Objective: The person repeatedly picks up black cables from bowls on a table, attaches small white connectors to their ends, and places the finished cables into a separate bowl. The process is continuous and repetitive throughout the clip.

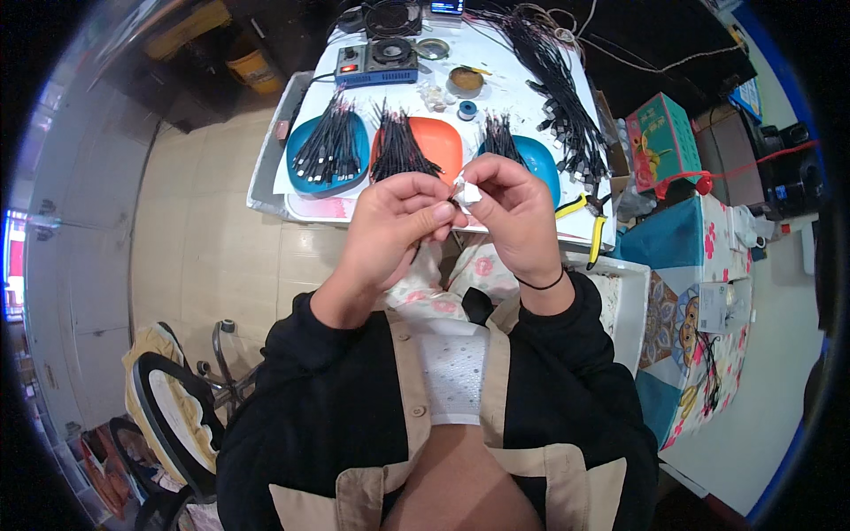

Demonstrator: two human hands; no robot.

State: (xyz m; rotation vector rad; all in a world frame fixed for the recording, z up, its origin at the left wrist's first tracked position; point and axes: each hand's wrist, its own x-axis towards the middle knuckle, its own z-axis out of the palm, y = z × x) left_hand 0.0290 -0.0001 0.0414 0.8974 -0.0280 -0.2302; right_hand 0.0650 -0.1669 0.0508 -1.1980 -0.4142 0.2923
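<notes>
My left hand (398,217) is closed, thumb against the fingers, pinching a short black cable (415,254) whose tail hangs below the palm. Close against it, my right hand (515,217) pinches a small crumpled white piece (468,193), perhaps tissue or paper, at the cable's end. The fingers hide the exact contact. Beyond my hands are three trays: a blue tray (297,170) with black cables (329,149), an orange tray (447,142) with cables (398,146), and a second blue tray (542,164) with more cables (498,137).
Yellow-handled cutters (595,221) lie at the table's right edge. A blue soldering station (376,73), a round tin (466,81) and a small blue spool (467,110) stand farther back. A long black cable bundle (567,115) runs along the right. A wheeled chair (177,416) stands lower left.
</notes>
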